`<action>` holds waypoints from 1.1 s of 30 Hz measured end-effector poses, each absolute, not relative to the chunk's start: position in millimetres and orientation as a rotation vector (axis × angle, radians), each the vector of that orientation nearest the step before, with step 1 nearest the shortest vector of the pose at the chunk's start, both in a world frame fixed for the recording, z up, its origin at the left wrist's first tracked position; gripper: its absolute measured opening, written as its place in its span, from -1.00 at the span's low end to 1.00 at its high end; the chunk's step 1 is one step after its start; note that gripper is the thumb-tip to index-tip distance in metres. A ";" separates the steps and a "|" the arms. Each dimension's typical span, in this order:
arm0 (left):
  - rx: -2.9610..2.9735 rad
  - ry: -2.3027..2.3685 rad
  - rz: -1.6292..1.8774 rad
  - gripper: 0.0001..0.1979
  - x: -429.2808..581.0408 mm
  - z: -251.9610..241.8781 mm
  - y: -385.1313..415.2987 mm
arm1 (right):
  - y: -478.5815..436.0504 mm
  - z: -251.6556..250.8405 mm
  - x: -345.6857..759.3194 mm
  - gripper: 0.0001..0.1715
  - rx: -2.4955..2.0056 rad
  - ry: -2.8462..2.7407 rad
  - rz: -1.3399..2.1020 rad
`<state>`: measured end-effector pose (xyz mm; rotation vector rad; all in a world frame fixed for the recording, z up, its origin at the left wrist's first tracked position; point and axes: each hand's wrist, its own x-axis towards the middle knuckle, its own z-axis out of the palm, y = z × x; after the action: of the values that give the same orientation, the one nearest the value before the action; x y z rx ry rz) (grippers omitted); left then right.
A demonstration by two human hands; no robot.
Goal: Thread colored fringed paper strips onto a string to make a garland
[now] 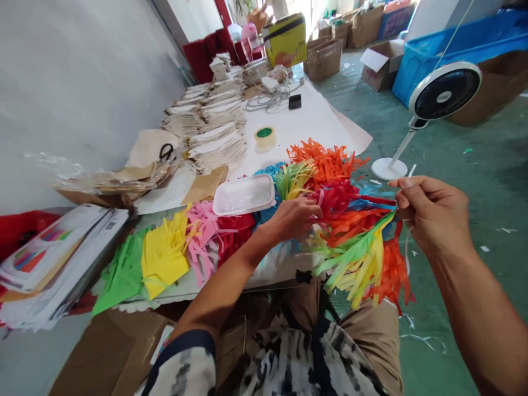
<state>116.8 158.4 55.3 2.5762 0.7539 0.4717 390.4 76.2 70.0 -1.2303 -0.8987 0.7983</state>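
Note:
My right hand (pixel 439 212) is closed in a pinch on a thin white string (pixel 408 242) at the right. Fringed tissue-paper tassels hang and lie beside it, among them a green and yellow tassel (pixel 363 253) and an orange tassel (pixel 394 272). A red tassel (pixel 336 198) stretches between my hands, its twisted end near my right fingers. My left hand (pixel 295 217) has its fingers curled at the red fringe; the fingertips are partly hidden. Behind it lie another orange tassel (pixel 319 162) and a translucent plastic tray (pixel 244 195).
Fringed green (pixel 124 269), yellow (pixel 165 258) and pink paper (pixel 202 231) lies at the table's near edge. Stacks of pale bundles (pixel 216 137) line the wall side. A tape roll (pixel 264 137), a phone (pixel 295 102) and a small fan (pixel 445 93) stand farther off.

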 end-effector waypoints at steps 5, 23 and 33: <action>2.691 0.800 0.439 -0.90 123.2 27.6 143.5 | 76.3 71.9 388.9 -0.54 -1.243 -0.953 0.808; 1.539 0.441 0.738 -0.63 171.6 80.2 165.1 | 78.9 75.0 368.8 -0.54 -1.267 -1.218 0.838; 1.612 0.448 0.845 -0.63 190.4 65.1 156.5 | 81.3 68.1 371.3 -0.48 -1.256 -1.227 0.791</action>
<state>190.4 156.5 65.1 1.6124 0.4478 0.8447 371.3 81.3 68.1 -1.2563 -1.2274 0.7914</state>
